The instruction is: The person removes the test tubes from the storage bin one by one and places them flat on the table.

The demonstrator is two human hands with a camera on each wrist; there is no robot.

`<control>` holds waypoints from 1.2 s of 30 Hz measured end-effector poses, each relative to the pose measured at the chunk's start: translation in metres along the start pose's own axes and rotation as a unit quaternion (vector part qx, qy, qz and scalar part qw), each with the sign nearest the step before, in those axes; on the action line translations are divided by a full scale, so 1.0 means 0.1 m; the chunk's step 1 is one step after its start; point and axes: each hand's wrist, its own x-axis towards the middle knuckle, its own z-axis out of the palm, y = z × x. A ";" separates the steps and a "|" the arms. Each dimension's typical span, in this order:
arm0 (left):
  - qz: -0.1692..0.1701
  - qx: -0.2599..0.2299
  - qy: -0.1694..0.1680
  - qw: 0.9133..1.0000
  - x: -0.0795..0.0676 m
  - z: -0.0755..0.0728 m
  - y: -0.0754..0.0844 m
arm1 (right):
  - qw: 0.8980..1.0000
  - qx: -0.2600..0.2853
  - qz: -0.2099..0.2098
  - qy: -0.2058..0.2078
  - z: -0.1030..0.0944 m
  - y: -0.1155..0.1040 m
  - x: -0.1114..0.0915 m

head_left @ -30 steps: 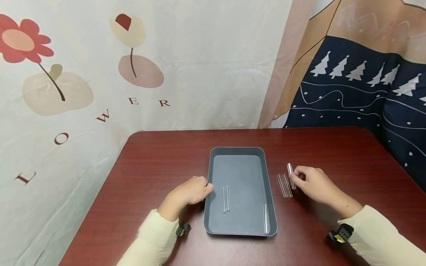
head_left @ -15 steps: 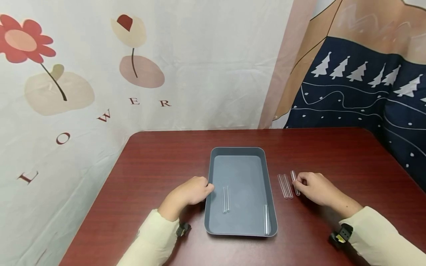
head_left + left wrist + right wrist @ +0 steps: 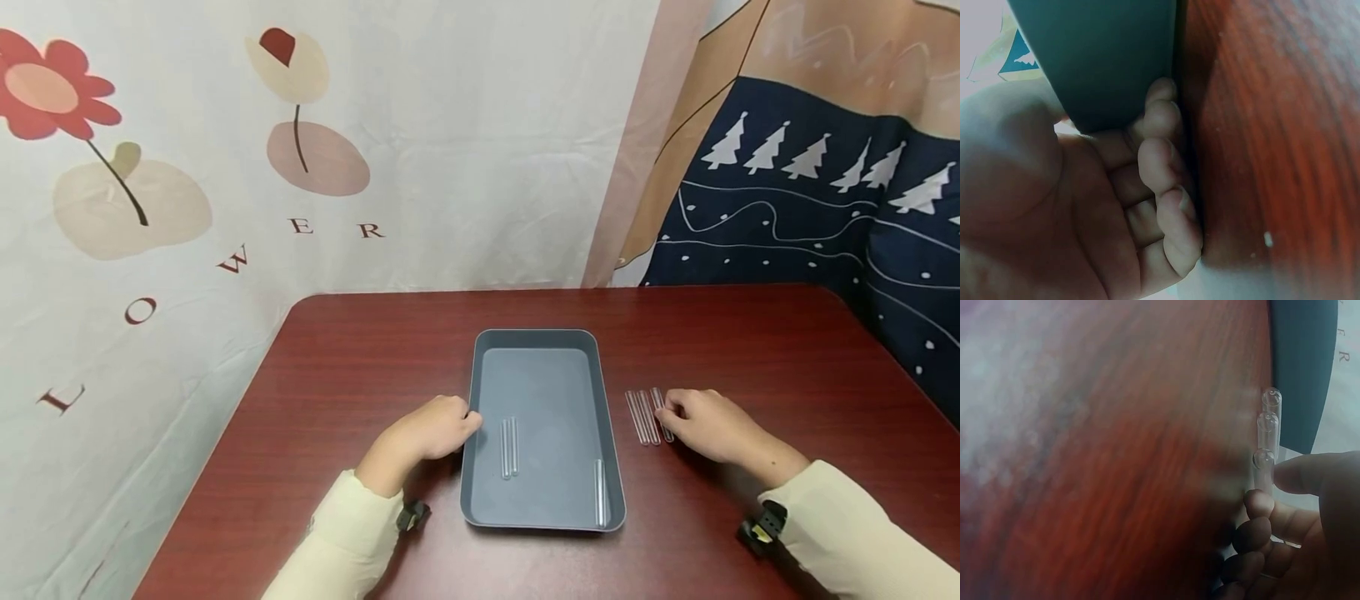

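A person's two hands work at a dark red wooden table [image 3: 375, 350]. A grey rectangular tray [image 3: 540, 379] lies at the centre of the frame, its long sides running up the picture. At its left edge, the left hand [image 3: 429, 432] grips the rim, fingers curled against the outer wall. Right of the tray, the right hand [image 3: 708, 427] pinches a clear tube [image 3: 658, 402] between thumb and forefinger. Just left of that tube, two more clear tubes [image 3: 637, 418] lie side by side on the table. Inside the tray, a pair of tubes [image 3: 505, 450] lies left of centre, and a single tube [image 3: 600, 493] lies along the lower right wall. Behind, a pale flower-printed cloth [image 3: 480, 150] fills the upper left; navy fabric with white trees [image 3: 780, 208] hangs upper right.
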 end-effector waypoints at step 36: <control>-0.005 0.006 0.008 1.000 0.01 0.02 0.00 | 1.000 -0.009 -0.002 0.003 -0.01 -0.01 0.01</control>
